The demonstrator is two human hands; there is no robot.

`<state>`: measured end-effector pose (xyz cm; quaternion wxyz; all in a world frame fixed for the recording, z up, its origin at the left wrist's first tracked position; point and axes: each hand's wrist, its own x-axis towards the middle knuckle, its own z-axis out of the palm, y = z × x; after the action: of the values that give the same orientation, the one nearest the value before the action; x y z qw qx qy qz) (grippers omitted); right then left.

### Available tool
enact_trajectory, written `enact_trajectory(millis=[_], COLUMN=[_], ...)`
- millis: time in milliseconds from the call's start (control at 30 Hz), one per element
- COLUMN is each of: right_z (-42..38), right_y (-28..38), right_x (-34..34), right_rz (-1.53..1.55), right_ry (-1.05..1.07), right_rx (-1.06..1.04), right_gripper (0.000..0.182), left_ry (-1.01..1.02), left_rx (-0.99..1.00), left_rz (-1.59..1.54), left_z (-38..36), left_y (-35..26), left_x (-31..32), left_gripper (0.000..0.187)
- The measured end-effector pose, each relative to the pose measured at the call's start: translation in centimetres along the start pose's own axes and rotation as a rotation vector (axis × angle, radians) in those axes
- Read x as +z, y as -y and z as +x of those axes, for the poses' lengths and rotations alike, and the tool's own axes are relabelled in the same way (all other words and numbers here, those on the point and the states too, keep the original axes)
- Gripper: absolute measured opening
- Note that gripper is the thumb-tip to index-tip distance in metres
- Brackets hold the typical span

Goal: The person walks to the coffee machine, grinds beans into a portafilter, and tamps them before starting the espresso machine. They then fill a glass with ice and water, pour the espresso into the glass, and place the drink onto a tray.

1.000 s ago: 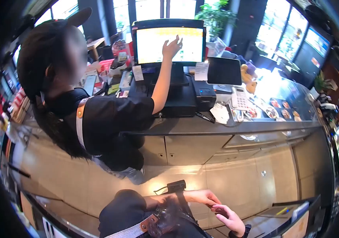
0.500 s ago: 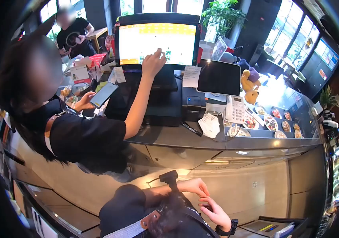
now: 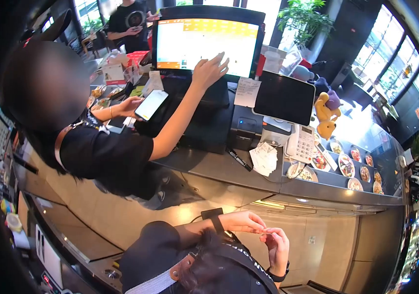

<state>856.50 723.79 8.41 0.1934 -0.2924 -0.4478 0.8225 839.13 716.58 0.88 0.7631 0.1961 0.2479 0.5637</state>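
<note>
Clock directions are taken from the wearer's paired hands, with twelve o'clock toward the top of the view. The left hand [image 3: 242,222] and the right hand [image 3: 276,243] meet above the floor [image 3: 312,255], fingertips touching. The fingers of both are narrow, those of the right curled inward; whether they close on something small cannot be told. A dark strap [image 3: 217,224] circles the left wrist at nine o'clock, beside a dark block [image 3: 212,214]; a black wristband [image 3: 279,277] encircles the right wrist at five. At twelve, the tabletop [image 3: 204,165] carries a stack of paper slips [image 3: 264,159], with a black marker [image 3: 239,160] just beside it. A corded telephone [image 3: 300,143] sits at one o'clock, and plates of food [image 3: 347,165] lie near two. Just short of twelve, beyond the marker, stands a touchscreen monitor [image 3: 204,46]. At ten, a co-worker [image 3: 106,154] extends the right hand [image 3: 210,72] to this screen and holds a smartphone [image 3: 151,105] in the other.
</note>
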Motion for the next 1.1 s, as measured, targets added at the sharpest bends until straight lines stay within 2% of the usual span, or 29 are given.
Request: enact_trajectory(millis=[133, 267, 467, 667, 967, 1100], right_z=[0.4, 0.7, 0.7, 1.6, 3.6, 4.4], right_y=[1.1, 1.0, 1.5, 1.8, 1.7, 2.1], right_x=[-0.4, -1.4, -2.6, -3.9, -5.4, -5.7], right_rz=[-0.146, -0.214, -0.115, -0.248, -0.287, -0.268], right_ry=[0.160, 0.205, 0.160, 0.183, 0.057, -0.016], right_rx=[0.095, 0.059, 0.090, 0.073, 0.033, 0.046], right_gripper=[0.017, 0.016, 0.015, 0.015, 0.017, 0.015], left_ry=[-0.058, -0.119, -0.165, -0.387, -0.324, -0.258], left_rx=[0.049, 0.167, 0.215, 0.145, 0.258, 0.162], left_rz=[-0.129, -0.206, -0.040, 0.224, 0.538, 0.608], left_z=[-0.2, -0.1, 0.2, 0.3, 3.7, 5.8], left_y=[3.1, 4.2, 3.2, 2.2, 0.9, -0.8], left_x=[-0.9, 0.7, 3.2, 3.8, 1.6, -0.1], left_gripper=[0.015, 0.014, 0.014, 0.019, 0.019, 0.016])
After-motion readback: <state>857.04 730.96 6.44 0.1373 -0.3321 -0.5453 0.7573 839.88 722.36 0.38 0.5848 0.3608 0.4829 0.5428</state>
